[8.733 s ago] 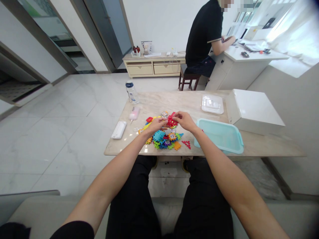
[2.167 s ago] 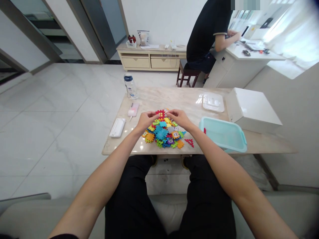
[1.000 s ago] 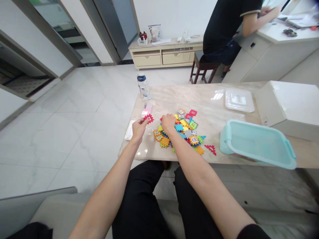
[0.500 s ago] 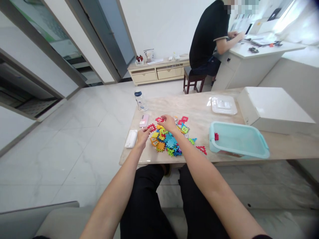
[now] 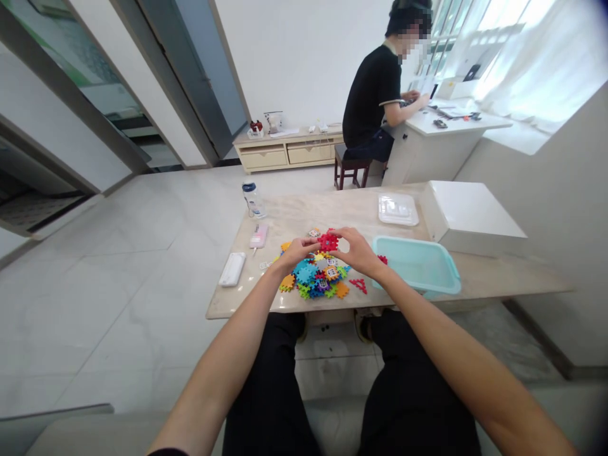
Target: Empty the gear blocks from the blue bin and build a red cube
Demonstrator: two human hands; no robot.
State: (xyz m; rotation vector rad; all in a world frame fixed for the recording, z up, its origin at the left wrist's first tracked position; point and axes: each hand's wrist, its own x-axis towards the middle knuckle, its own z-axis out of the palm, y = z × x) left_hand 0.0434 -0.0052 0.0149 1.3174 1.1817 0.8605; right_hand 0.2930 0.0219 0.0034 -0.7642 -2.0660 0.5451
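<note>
Red interlocking plastic building pieces [image 5: 328,242] are bunched between my two hands, above a heap of parts. My left hand [image 5: 299,251] is closed on their left side, with the fingertips pinching the edge. On the other side my right hand [image 5: 357,251] pinches them between thumb and fingers. Whether they are joined or only stacked I cannot tell. Below lies a pile of multicoloured interlocking pieces [image 5: 306,273], blue, orange, green and yellow. A red triangular piece [image 5: 358,285] rests to the right of the pile.
A light-blue plastic tub [image 5: 453,269] stands right of the pile, with a red piece [image 5: 382,259] at its left end. Behind are a clear lid [image 5: 398,209] and a white box [image 5: 475,209]. Leftward lie a white pack [image 5: 232,269], a pink device [image 5: 259,235] and a bottle [image 5: 253,201]. A person [image 5: 373,95] sits beyond.
My hands have come together around red pieces, after being apart with one by the left hand and another beneath the right. The view has shifted, showing more of the seated person.
</note>
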